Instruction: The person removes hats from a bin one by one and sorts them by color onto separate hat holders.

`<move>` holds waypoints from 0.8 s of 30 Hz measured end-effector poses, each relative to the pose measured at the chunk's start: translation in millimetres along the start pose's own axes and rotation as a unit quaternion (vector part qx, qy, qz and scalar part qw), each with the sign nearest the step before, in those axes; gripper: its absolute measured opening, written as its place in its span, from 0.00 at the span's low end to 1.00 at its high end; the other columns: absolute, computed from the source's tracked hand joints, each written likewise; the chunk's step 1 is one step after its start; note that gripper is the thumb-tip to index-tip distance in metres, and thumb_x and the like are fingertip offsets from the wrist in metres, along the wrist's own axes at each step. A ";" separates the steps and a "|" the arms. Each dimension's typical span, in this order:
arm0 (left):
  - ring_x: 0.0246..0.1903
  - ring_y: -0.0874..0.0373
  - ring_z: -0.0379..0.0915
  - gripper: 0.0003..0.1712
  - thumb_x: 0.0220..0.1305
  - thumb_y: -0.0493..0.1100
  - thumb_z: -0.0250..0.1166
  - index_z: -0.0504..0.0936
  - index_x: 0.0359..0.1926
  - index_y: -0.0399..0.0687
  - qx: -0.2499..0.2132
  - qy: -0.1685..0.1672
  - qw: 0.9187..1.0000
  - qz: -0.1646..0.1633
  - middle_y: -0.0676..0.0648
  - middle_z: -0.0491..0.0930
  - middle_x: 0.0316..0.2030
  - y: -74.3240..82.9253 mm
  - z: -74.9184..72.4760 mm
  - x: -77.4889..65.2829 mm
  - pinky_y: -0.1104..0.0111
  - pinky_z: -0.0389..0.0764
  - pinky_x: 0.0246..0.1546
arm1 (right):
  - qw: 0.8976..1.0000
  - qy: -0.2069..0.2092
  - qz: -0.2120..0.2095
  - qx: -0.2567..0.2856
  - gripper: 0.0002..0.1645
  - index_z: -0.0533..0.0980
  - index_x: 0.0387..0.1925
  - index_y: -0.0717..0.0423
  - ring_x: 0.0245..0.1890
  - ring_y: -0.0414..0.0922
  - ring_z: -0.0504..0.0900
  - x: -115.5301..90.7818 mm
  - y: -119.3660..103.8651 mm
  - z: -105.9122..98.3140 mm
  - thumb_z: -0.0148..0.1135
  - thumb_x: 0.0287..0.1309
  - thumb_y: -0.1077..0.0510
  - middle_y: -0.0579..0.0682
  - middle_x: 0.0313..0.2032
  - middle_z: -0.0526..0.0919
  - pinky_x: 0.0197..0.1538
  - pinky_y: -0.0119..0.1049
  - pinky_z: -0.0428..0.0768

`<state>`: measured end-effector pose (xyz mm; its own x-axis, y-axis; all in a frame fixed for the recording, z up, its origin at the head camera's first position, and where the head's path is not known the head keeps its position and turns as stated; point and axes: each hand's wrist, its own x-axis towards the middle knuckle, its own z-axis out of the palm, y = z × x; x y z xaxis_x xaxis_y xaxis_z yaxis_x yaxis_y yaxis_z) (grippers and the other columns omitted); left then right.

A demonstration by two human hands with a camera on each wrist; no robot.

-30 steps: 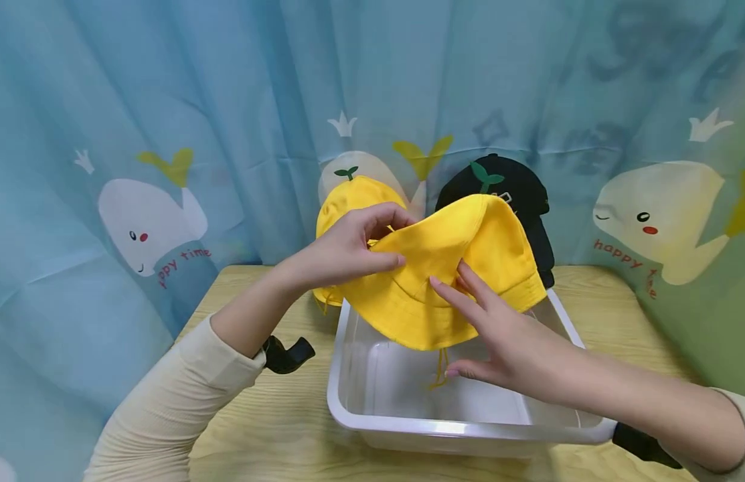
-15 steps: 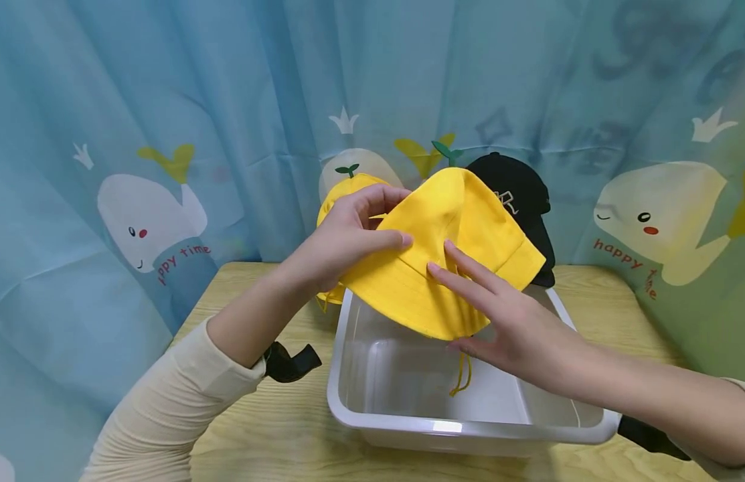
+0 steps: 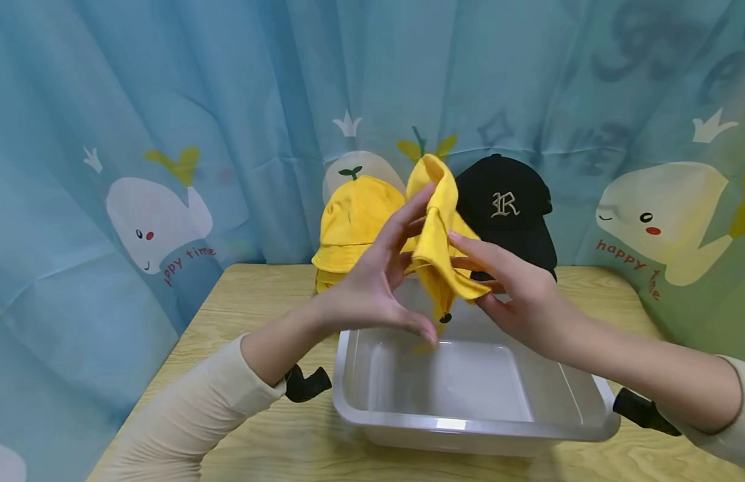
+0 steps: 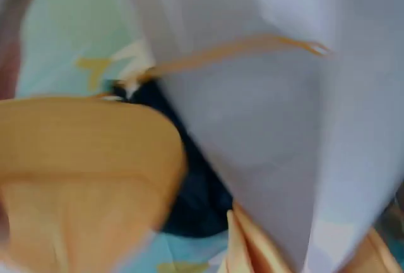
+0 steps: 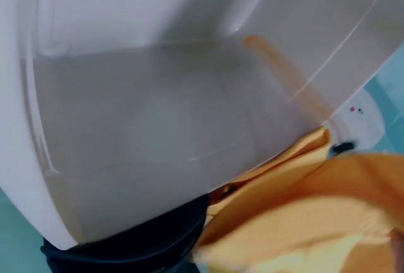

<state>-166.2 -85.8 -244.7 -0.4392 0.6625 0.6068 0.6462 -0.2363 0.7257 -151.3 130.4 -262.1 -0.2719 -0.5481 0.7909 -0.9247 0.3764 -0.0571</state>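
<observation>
A yellow bucket hat (image 3: 440, 207), folded and seen nearly edge-on, is held up over the back part of a white plastic tub (image 3: 468, 428). My right hand (image 3: 525, 294) pinches its brim on the right side. On the left, my left hand (image 3: 369, 288) makes a wide C, its upper fingers against the hat and its thumb apart from the cloth. The hat's cord hangs down with a black toggle (image 3: 446, 318). In the left wrist view the hat's brim (image 4: 82, 140) is blurred; the right wrist view shows the same hat (image 5: 315, 222) at lower right.
Behind the tub, a second yellow bucket hat (image 3: 357, 221) with a green sprout stands at left. A black cap (image 3: 501, 194) with a letter R stands at right. The wooden table (image 3: 276, 428) meets a blue curtain (image 3: 258, 120) printed with whales.
The held hat has turned from broadside to nearly edge-on and folded narrower, uncovering the black cap's letter. My left thumb has come off the hat and dropped; my right hand has moved up slightly.
</observation>
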 end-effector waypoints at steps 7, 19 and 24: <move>0.72 0.52 0.37 0.70 0.45 0.40 0.75 0.30 0.73 0.42 0.327 -0.005 0.943 0.062 0.38 0.38 0.73 -19.1 9.9 -1.1 0.60 0.44 0.71 | 0.999 0.043 0.008 -0.019 0.29 0.61 0.57 0.69 0.24 0.51 0.85 3.6 11.2 5.7 0.47 0.68 0.48 0.62 0.35 0.80 0.23 0.31 0.80; 0.36 0.47 0.77 0.38 0.48 0.23 0.68 0.58 0.56 0.39 0.475 0.097 0.841 0.241 0.36 0.68 0.44 -37.7 -39.2 -17.1 0.68 0.82 0.29 | 0.987 0.147 -0.010 -0.064 0.22 0.65 0.49 0.62 0.26 0.50 0.81 6.9 29.6 -1.2 0.49 0.67 0.46 0.59 0.36 0.79 0.37 0.17 0.75; 0.36 0.48 0.79 0.32 0.53 0.26 0.67 0.58 0.54 0.34 0.440 0.136 0.880 0.112 0.36 0.74 0.42 -46.4 -50.1 -27.2 0.70 0.81 0.26 | 0.986 0.144 -0.022 -0.079 0.19 0.65 0.45 0.61 0.35 0.49 0.79 7.2 35.9 -4.4 0.47 0.69 0.48 0.58 0.37 0.77 0.44 0.14 0.71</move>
<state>-215.5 -128.5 -278.6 -0.2950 0.4470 0.8445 0.9164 0.3826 0.1176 -185.3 143.3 -255.7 -0.1239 -0.3403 0.9321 -0.8749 0.4807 0.0592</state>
